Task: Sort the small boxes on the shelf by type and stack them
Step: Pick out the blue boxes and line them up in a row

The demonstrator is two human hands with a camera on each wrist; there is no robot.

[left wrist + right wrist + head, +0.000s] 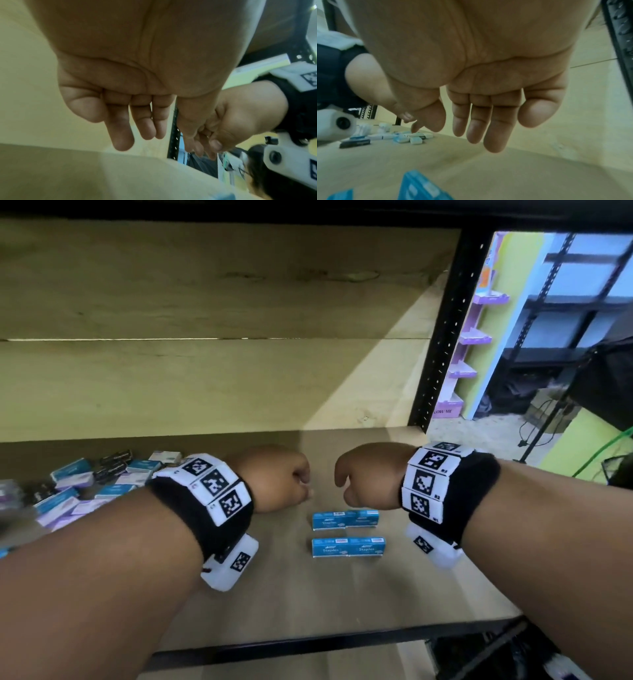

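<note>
Blue staples boxes lie in two short rows on the wooden shelf [274, 604]: a far row [346, 519] and a near row [348, 546], each with two boxes side by side. My left hand [284, 477] and right hand [363, 474] hover close together just behind the far row. In the left wrist view the left fingers [137, 128] hang loosely and hold nothing. The right fingers [479, 128] hang just as relaxed and empty, with the blue boxes [419, 186] below the wrist. A mixed pile of small boxes [85, 484], blue, white, purple and black, lies at the left.
A black perforated upright [445, 337] stands at the shelf's back right corner. A black rail [308, 645] runs along the front edge. Wooden boards close the back. The mixed pile [402, 136] and a black box [354, 143] lie left of my hands.
</note>
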